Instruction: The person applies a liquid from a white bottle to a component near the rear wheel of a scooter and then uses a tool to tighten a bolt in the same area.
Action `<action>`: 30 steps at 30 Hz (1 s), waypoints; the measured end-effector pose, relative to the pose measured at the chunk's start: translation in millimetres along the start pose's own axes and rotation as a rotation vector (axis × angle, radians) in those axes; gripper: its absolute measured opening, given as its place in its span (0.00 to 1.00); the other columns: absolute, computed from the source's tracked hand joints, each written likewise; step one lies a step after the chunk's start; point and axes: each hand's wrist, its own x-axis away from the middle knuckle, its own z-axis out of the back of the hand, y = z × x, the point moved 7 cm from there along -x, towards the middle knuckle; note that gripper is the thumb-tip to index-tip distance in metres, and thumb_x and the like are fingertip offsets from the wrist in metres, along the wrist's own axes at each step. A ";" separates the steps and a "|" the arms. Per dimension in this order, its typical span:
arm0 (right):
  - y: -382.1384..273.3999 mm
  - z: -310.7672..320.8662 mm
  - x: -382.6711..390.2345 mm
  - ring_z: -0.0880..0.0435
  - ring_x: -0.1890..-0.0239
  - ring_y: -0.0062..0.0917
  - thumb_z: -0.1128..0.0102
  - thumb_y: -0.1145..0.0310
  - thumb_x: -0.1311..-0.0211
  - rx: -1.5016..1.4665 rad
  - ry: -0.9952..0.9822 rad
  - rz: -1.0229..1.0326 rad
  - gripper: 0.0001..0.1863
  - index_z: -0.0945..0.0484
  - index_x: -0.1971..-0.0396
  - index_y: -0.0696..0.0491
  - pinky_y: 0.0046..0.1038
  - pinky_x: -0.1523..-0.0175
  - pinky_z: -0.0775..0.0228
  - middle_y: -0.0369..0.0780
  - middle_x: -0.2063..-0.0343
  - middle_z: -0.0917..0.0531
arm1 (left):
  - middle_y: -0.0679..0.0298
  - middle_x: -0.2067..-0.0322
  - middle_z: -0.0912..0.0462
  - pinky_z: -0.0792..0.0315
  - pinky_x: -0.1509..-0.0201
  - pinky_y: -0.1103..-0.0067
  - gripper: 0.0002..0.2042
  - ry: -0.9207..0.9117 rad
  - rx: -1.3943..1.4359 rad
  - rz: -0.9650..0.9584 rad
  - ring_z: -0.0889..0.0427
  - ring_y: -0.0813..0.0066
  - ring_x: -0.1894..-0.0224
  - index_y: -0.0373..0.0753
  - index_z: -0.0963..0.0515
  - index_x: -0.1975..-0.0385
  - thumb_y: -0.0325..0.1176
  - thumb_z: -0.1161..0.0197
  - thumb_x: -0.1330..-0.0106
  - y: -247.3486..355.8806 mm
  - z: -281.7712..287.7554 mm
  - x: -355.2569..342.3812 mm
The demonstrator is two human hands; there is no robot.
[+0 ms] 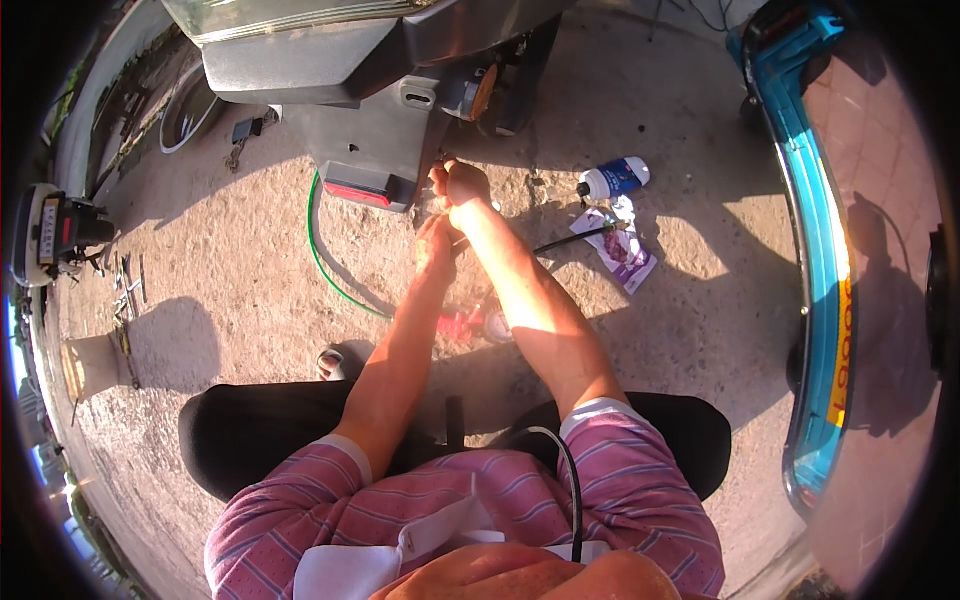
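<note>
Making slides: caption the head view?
Bare left hand and right hand close together beside a flat grey panel with red rectangular reflector.

Hard, warm sunlight — dark shadows across the ground [700,345]; straight edges bend rimward; corners black.

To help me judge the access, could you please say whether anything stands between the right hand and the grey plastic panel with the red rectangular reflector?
Nothing visible does: the right hand is just right of the grey plastic panel, though whether they touch is unclear. The thin green hose lies off the panel's left side.
</note>
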 end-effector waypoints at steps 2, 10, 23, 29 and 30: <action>1.9 -2.1 0.0 0.33 0.87 0.17 0.55 0.62 0.30 -0.005 -0.020 -0.022 0.15 0.22 0.73 0.52 0.23 0.84 0.47 0.33 0.83 0.22 | 0.64 0.62 0.18 0.22 0.57 0.72 0.12 -0.046 0.061 0.009 0.17 0.70 0.61 0.43 0.25 0.54 0.39 0.51 0.29 9.3 -4.3 -0.6; 5.9 3.2 -20.3 0.29 0.83 0.19 0.49 0.69 0.33 -0.114 -0.037 -0.038 0.08 0.22 0.70 0.53 0.25 0.80 0.40 0.33 0.78 0.22 | 0.72 0.61 0.19 0.31 0.46 0.74 0.14 -0.427 0.465 -0.019 0.23 0.74 0.54 0.48 0.25 0.58 0.49 0.53 0.27 63.7 -66.9 5.9; -8.9 22.7 -32.7 0.18 0.82 0.29 0.47 0.64 0.40 0.202 0.029 0.224 0.13 0.20 0.71 0.58 0.32 0.78 0.30 0.44 0.76 0.16 | 0.68 0.78 0.22 0.28 0.71 0.78 0.14 -0.453 0.326 -0.107 0.24 0.77 0.76 0.40 0.24 0.67 0.40 0.54 0.27 72.0 -76.7 -48.3; -27.5 31.6 -3.8 0.15 0.63 0.43 0.48 0.61 0.44 0.677 0.195 0.423 0.16 0.18 0.65 0.57 0.39 0.57 0.24 0.52 0.69 0.16 | 0.62 0.60 0.19 0.25 0.52 0.73 0.13 -0.418 0.374 -0.015 0.21 0.70 0.58 0.39 0.24 0.56 0.41 0.49 0.29 58.5 -70.8 -55.6; -27.5 29.9 -2.3 0.15 0.63 0.43 0.48 0.61 0.44 0.676 0.196 0.425 0.16 0.18 0.65 0.57 0.39 0.57 0.24 0.52 0.69 0.16 | 0.61 0.59 0.19 0.27 0.49 0.72 0.14 -0.493 0.397 -0.062 0.22 0.69 0.56 0.39 0.24 0.55 0.41 0.49 0.29 61.4 -74.1 -57.1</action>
